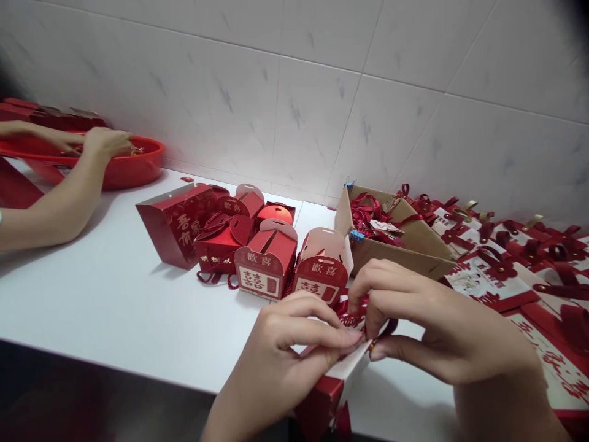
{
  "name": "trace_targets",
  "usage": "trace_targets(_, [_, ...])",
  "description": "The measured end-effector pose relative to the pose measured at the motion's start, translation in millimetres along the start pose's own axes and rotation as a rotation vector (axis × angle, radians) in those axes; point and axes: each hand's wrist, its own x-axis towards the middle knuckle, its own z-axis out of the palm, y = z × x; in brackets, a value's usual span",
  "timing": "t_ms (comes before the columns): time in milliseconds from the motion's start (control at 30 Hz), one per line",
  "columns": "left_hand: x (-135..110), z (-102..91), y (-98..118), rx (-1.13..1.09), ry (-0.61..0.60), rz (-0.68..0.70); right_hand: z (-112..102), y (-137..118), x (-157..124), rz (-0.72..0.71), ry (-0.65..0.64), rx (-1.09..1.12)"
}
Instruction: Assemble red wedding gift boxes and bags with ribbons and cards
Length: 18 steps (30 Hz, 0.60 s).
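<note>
On my monitor, the red box (pixel 319 405) lies between left hand (pixel 299 337) and right hand (pixel 423 313), by the table's (pixel 138 313) front edge. Left grips its top; right pinches its strap (pixel 389 329) (the two nearly meeting).

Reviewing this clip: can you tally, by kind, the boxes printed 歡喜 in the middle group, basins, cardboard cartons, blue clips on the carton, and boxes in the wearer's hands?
Boxes printed 歡喜: 3
Red basin: 1
Cardboard carton: 1
Blue clips: 2
Red-and-white box being handled: 1
Total: 8
</note>
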Motion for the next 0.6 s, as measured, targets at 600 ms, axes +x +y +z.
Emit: trace_targets(600, [2.9,1.8,0.9,-0.201,0.039,-0.36,5.4,5.4,1.9,0.05,0.138,-0.133])
